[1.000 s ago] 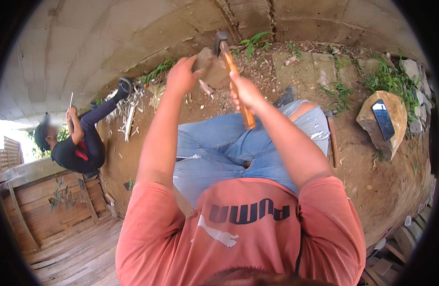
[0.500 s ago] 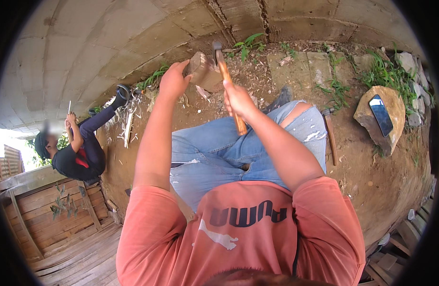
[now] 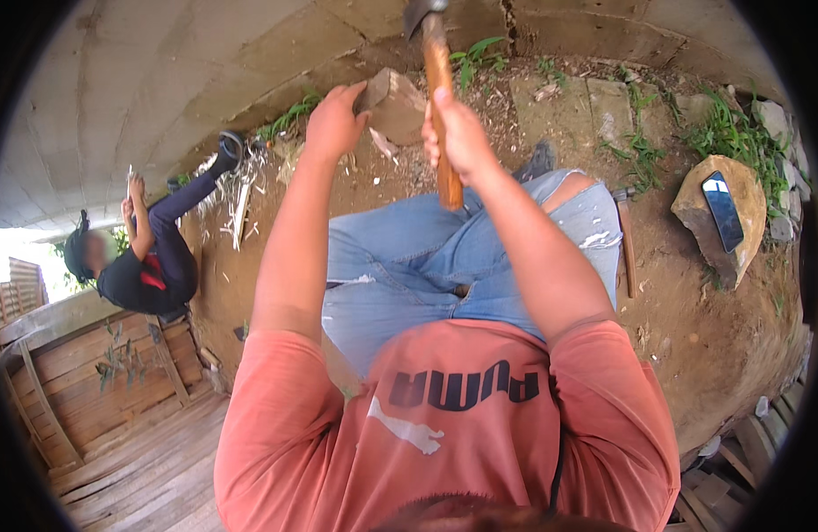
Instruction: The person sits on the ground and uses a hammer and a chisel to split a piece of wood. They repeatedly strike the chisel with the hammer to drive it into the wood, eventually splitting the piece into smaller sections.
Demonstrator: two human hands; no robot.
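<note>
My right hand [image 3: 462,140] is wrapped around the wooden handle of a hammer-like tool [image 3: 437,66]. Its dark metal head is raised at the top of the view, partly cut off, so I cannot tell whether it is a hammer or a hatchet. My left hand [image 3: 335,124] is against the left side of a wooden block [image 3: 397,108], fingers and thumb curled at its edge. The block stands on the dirt near the wall, apart from the tool's head. Part of the left hand's grip is hidden.
Wood chips lie around the block. A second hammer [image 3: 628,239] rests beside my right knee. A phone [image 3: 722,211] lies on a large rock [image 3: 693,213] at the right. Another person [image 3: 147,266] sits at the left. A concrete wall [image 3: 232,80] runs along the far side.
My right hand has lifted the tool up and away from the block. My left hand stays at the block, whose tilt looks different. The whole view has shifted slightly.
</note>
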